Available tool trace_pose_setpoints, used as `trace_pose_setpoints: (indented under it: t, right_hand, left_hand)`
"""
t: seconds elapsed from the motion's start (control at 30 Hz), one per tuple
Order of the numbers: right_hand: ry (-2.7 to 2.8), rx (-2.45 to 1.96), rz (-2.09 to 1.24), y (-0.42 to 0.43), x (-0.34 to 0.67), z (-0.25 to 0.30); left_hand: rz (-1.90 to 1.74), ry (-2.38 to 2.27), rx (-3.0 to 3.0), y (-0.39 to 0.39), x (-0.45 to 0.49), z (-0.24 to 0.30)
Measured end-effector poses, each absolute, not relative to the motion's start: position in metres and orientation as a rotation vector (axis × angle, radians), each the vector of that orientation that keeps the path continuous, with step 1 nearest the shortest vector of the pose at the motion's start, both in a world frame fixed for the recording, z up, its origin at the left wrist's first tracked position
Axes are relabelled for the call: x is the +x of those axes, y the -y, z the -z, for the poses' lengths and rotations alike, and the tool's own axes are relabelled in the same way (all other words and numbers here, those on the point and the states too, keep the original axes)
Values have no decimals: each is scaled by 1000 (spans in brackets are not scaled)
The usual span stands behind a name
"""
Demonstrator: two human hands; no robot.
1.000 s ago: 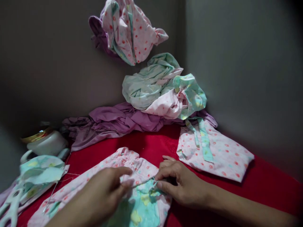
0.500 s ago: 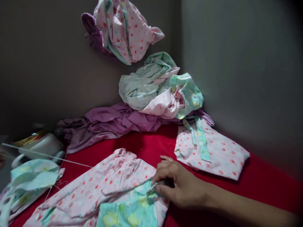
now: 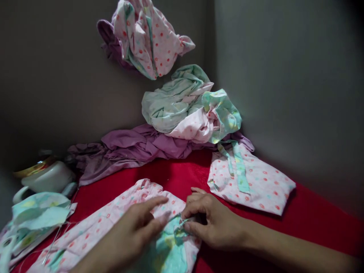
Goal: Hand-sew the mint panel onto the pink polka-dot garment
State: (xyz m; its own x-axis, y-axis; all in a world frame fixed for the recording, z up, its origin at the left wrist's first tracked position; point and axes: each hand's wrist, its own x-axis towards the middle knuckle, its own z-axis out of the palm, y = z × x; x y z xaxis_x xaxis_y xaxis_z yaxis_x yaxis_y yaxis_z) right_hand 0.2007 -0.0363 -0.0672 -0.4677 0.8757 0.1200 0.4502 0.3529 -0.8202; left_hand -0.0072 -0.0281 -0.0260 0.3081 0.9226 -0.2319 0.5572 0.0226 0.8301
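A pink garment with red dots is spread out before me, with a green flowered patch on it. My right hand pinches the patch's upper right corner between thumb and index finger, where loose thread loops stick out. My left hand, slightly blurred, hovers over the garment left of that corner. Its thumb and index finger are apart, and nothing shows between them. A thin metal rod lies across the garment's left end, beside loose thread.
Green cloth scraps and a white looped handle lie at left, before a white cup. Purple cloth and bundled green cloth sit at the back. A folded dotted piece lies at right on the red surface.
My left hand has come in from the far left edge to the garment. The taut thread that stretched across the left side has gone slack. My right hand keeps its pinch.
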Motion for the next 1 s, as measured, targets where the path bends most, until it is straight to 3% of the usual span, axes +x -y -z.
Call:
trace_pose_setpoints:
  t: [0.13,0.37,0.73,1.0]
  right_hand:
    - [2049,-1138,-996,37,199,67]
    - [2059,-1106,-945,40,193,70]
    - [2078,-1149,-944,40,191,68]
    - [2049,-1146,-966,40,191,68]
  left_hand:
    - [-182,-1194,1770,33,12,37]
    - [-420,-1088,1696,32,27,3]
    - [-615,-1053,1434,33,31,-5]
    - [-656,-1098,1558,43,27,-9]
